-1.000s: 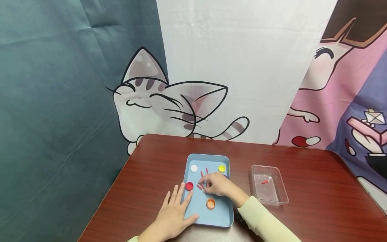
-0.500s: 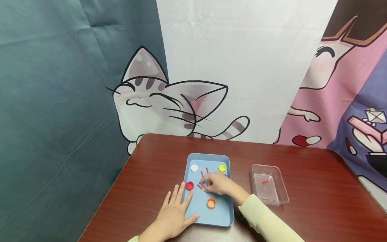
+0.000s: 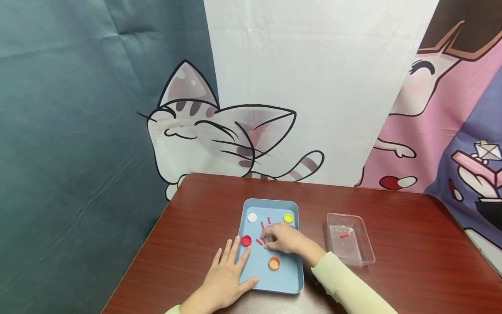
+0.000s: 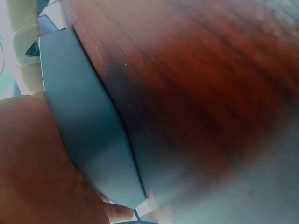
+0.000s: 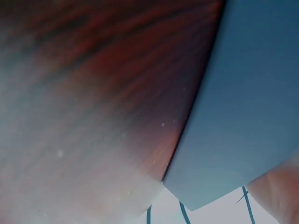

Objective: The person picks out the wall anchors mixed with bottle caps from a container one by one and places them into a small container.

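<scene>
My left hand (image 3: 223,277) lies spread over the left rim of a light blue tray (image 3: 255,279), with its fingers straight and the thumb inside the tray's near left part. My right hand (image 3: 284,237) reaches into the tray from the right, fingers bent. Its thumb and index finger pinch a short red stick (image 3: 264,241) low over the tray floor, end to end. Another red stick (image 3: 259,242) lies just left of it, and several more lie above and partly under the hand. The left wrist view shows the tray's outer wall (image 4: 88,112) beside the left hand.
Around the sticks stand a white cap (image 3: 252,217), a yellow cap (image 3: 288,217), a red cap (image 3: 245,240) and an orange cap (image 3: 274,263); a purple one is mostly hidden. Right of the tray, a clear plastic box (image 3: 368,250) holds a red stick (image 3: 344,235) on the brown table (image 3: 196,226).
My right hand has shifted very slightly at the red sticks, and its forearm has moved a little to the right. My left hand stays where it was.
</scene>
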The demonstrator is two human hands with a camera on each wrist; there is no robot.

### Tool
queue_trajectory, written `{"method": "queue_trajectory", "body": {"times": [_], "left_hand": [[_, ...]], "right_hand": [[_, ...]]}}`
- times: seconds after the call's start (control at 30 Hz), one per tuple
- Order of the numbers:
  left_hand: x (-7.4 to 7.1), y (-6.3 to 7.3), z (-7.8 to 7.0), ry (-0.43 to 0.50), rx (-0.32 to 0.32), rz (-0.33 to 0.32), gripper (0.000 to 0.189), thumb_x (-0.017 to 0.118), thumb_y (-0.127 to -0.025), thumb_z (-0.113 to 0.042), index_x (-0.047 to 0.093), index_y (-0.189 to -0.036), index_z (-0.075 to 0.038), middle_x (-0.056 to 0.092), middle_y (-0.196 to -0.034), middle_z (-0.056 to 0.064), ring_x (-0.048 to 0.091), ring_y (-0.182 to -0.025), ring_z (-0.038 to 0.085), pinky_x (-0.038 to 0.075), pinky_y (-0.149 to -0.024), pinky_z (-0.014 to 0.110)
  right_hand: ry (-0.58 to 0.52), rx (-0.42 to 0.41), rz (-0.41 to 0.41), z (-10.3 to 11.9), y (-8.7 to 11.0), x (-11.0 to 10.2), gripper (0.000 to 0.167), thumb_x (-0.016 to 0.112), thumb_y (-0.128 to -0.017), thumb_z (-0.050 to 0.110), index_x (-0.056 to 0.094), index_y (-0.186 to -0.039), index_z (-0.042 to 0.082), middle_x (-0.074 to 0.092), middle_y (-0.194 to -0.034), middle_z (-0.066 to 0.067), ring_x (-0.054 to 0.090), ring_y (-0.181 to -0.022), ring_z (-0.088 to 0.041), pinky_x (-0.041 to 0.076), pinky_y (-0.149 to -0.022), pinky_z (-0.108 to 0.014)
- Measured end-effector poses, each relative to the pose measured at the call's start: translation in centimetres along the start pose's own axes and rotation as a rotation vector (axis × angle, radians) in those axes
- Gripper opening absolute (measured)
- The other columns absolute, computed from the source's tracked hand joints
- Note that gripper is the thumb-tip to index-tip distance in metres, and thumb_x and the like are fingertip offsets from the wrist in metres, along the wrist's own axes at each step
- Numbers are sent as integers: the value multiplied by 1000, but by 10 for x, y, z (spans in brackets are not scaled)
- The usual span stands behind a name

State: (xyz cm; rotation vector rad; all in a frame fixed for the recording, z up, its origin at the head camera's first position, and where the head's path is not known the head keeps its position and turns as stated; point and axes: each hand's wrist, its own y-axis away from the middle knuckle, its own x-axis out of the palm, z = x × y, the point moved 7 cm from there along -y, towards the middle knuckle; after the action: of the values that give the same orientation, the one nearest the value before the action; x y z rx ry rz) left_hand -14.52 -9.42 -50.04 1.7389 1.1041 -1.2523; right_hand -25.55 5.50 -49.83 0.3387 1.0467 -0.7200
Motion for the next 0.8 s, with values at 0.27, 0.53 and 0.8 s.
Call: {"method": "queue_trajectory", "body": {"times": [0.27, 0.53, 0.8], "left_hand": [[-1, 1, -1, 23, -7, 13, 82, 48, -95, -70, 38, -158, -18, 14, -168, 18, 16, -152, 44, 21, -116, 66], [-1, 0, -1, 22, -14, 16, 82, 47, -95, -71, 37, -158, -19, 13, -169, 17, 16, -153, 43, 21, -116, 65], [-1, 0, -1, 26, -9, 8, 82, 49, -95, -69, 38, -158, -18, 15, -168, 18, 17, -152, 44, 21, -116, 66]], "right_hand": [[-23, -50, -50, -3, 6, -13, 19, 79, -87, 18, 76, -104, 11, 53, -66, 14, 47, -58, 4, 42, -54, -17], [-148, -25, -127, -7, 21, -38, 22, 79, -88, 16, 77, -109, 9, 56, -67, 13, 48, -61, 1, 46, -59, -19], [-192, 25, -181, -13, 40, -55, 22, 81, -86, 13, 76, -107, 7, 55, -68, 11, 49, -61, 0, 46, -57, -20]]}}
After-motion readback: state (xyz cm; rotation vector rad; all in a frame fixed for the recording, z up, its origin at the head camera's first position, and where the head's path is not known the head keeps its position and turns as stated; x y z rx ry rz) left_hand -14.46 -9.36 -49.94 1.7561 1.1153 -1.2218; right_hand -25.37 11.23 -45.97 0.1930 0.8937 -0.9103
